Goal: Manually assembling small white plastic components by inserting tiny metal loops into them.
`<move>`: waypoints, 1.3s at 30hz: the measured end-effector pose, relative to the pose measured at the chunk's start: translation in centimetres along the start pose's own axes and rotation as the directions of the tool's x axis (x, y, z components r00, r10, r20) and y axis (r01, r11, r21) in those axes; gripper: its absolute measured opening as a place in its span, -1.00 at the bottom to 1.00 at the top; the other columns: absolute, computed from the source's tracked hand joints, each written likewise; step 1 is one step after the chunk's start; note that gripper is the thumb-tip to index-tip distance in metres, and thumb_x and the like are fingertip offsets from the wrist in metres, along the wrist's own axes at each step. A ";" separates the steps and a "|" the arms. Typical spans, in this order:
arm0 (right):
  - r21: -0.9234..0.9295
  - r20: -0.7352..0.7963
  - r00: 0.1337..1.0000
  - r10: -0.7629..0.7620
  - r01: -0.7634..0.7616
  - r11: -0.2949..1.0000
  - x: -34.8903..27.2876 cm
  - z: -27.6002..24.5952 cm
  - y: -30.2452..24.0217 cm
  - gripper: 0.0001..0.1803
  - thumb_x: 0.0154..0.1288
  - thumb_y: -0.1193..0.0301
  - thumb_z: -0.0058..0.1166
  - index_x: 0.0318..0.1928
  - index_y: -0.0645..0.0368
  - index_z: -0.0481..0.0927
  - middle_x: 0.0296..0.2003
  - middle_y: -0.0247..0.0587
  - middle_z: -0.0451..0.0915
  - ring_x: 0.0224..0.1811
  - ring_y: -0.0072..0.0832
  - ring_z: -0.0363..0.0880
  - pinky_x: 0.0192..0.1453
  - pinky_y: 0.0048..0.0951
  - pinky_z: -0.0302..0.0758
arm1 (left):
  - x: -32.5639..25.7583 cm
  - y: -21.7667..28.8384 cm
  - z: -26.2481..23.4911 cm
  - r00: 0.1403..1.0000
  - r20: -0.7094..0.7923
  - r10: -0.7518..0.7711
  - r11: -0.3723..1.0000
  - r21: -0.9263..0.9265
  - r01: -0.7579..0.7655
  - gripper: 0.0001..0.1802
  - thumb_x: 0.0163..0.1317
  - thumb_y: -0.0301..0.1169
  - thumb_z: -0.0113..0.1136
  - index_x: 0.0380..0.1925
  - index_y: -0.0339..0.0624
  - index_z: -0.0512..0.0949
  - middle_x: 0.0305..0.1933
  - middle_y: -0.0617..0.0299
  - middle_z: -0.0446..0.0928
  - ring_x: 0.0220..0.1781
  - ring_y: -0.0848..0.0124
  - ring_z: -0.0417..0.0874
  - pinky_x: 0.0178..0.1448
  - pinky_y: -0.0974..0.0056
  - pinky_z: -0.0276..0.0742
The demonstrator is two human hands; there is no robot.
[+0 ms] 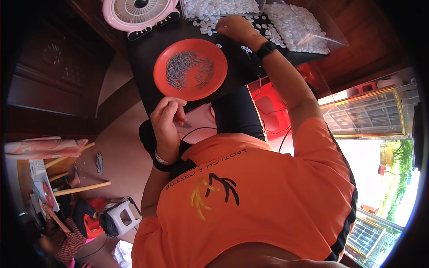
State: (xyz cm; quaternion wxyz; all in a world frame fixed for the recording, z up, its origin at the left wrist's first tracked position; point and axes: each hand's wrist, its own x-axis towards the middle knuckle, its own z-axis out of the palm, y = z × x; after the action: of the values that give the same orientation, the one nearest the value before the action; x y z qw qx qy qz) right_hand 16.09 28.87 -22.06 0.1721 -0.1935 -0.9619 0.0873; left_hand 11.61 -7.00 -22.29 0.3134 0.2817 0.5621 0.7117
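A red round plate (170, 87) with several small grey metal pieces (181, 67) lies on a black table (143, 58). My left hand (167, 118) hovers at the plate's near rim, fingertips pinched on a small grey piece (187, 124). My right hand (234, 27), with a black watch on its wrist, reaches to the table's far side. It rests knuckles up on loose small white pieces (208, 27), its fingers curled down. What lies under them is hidden.
A pink fan (140, 11) stands at the table's far left. Clear bags of white pieces (304, 27) lie at the far right. A red stool (272, 111) is under the table. Another person (58, 232) sits at lower left near a white stool (123, 219).
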 end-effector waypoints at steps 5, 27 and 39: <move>-0.113 0.038 0.999 -0.006 0.010 0.993 1.1 1.7 0.0 -0.76 0.12 0.25 0.05 -0.29 0.09 0.65 -0.33 -0.10 0.65 -0.23 -0.14 0.61 -0.09 -0.20 0.51 | -0.2 0.1 -0.3 1.000 -0.023 -0.020 1.000 -0.013 0.019 -0.73 0.32 -0.33 -0.11 -0.41 -0.29 0.50 -0.61 0.31 0.34 -0.58 0.54 0.36 -0.49 0.46 0.23; 0.761 0.292 0.920 -0.263 -0.057 0.646 -10.2 -3.4 -16.1 -0.71 0.22 0.25 0.10 -0.31 0.26 0.60 -0.47 -0.15 0.57 -0.37 -0.40 0.55 -0.26 -0.40 0.44 | 0.8 0.5 0.8 0.976 0.216 -0.041 0.980 0.197 -0.002 -0.76 0.32 -0.27 -0.11 -0.38 -0.20 0.40 -0.58 0.35 0.38 -0.55 0.62 0.34 -0.47 0.50 0.20; 0.378 -0.025 1.000 0.003 0.007 0.926 -6.1 -4.1 -8.1 -0.80 0.12 0.30 0.20 -0.30 0.14 0.65 -0.47 -0.20 0.63 -0.42 -0.39 0.61 -0.30 -0.44 0.51 | 1.8 -0.4 -1.4 0.990 0.133 -0.050 0.997 0.065 0.041 -0.81 0.24 -0.37 -0.15 -0.48 -0.20 0.37 -0.64 0.32 0.32 -0.62 0.56 0.31 -0.53 0.48 0.16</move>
State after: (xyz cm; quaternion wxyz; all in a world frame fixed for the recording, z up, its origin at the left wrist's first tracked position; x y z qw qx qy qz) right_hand 20.10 19.43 -18.14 0.2182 -0.1568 -0.9251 0.2683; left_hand 9.41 -6.42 -22.87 0.3578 0.3256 0.5680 0.6658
